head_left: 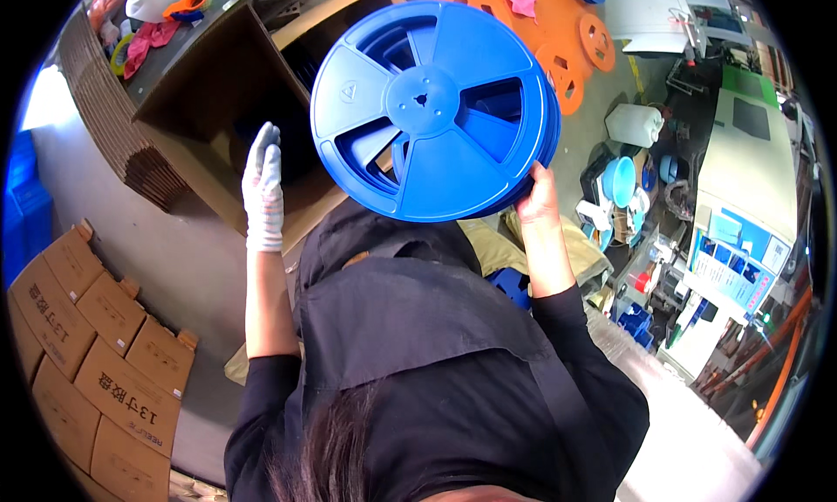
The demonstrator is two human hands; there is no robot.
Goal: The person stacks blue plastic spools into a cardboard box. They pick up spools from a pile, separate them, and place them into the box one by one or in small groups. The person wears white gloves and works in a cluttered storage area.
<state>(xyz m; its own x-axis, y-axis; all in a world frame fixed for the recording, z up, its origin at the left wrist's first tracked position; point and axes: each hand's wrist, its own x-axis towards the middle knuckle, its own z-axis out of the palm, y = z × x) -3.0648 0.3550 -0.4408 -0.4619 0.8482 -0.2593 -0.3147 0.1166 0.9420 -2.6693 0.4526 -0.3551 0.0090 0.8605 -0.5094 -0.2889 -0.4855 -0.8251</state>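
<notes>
A stack of round blue plastic reels (453,166) with wedge-shaped cut-outs is held up in front of me. My right hand (538,197), bare, grips its lower right rim; the fingers behind the edge are partly hidden. My left hand (264,188) wears a white glove. Its fingers are stretched upward, and it holds nothing, apart from the reels on their left. Behind that hand stands an open cardboard box (205,79) with a dark inside. Part of the box is covered by the reels.
Flattened cardboard (113,109) leans beside the box. Taped brown cartons (113,354) are stacked at the lower left. Orange discs (558,75) lie beyond the reels. At right are a white jug (634,125), a light blue basin (619,181) and a pale machine (750,162).
</notes>
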